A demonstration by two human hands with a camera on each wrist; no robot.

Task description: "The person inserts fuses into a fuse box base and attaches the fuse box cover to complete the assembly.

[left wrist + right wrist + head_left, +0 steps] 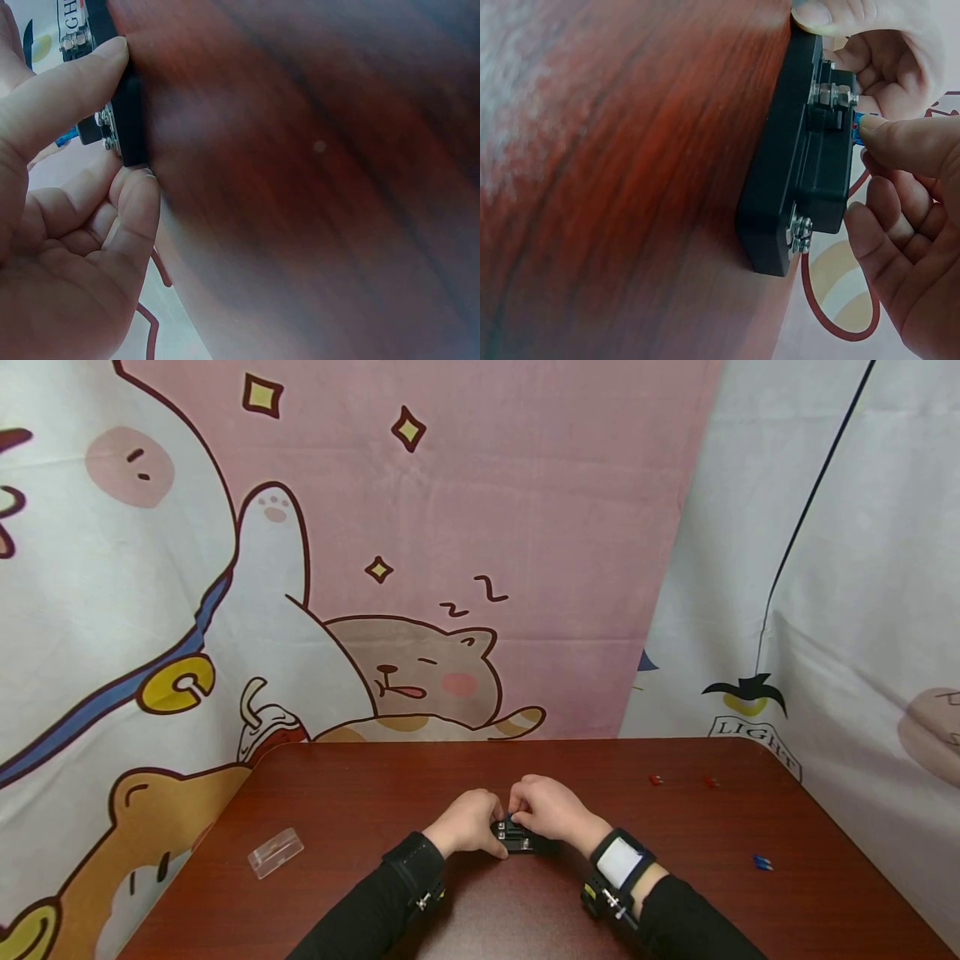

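A small black block with metal screws lies on the dark wooden table near its front middle. My left hand grips the block's left end, thumb on one edge and fingers on the other. In the right wrist view the black block fills the centre. A small blue piece sits at its top face. My right hand pinches that blue piece with curled fingers. The right hand covers the block's top in the head view.
A clear plastic lid lies at the table's left. Two tiny red pieces sit at the far right, and a blue one lies nearer the right edge. A cartoon cloth hangs behind the table.
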